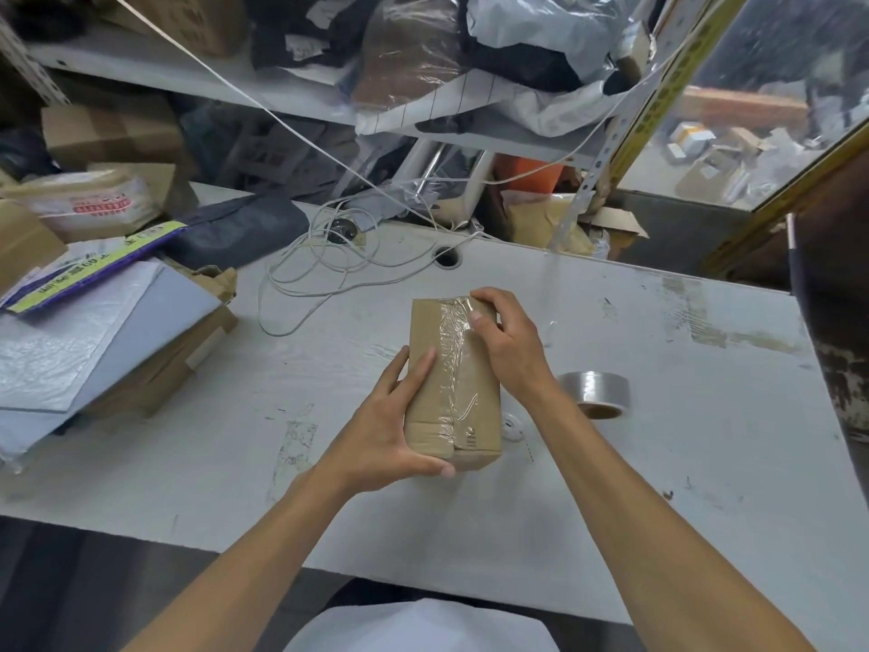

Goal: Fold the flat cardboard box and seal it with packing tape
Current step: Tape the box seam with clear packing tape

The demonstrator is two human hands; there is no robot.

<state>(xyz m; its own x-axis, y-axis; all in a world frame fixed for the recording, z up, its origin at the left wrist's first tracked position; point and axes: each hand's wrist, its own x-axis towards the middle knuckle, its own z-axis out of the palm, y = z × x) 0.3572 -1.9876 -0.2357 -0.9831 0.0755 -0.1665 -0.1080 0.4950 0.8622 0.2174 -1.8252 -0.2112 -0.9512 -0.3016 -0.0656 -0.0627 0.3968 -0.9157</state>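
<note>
Cardboard box point(435, 369), folded and standing on the white table point(658, 463), sits braced in my left hand's point(385, 430) curled grip while my right hand point(510, 343) presses clear tape point(454, 341) along its seam, the tape roll point(595, 392) parked just beside.

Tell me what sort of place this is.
Probably a packing or shipping workroom. The hands hold a taped cardboard box on a scuffed white table, a roll of clear packing tape lies beside it, and mailers and flat cartons are stacked at the left under crowded shelves.
</note>
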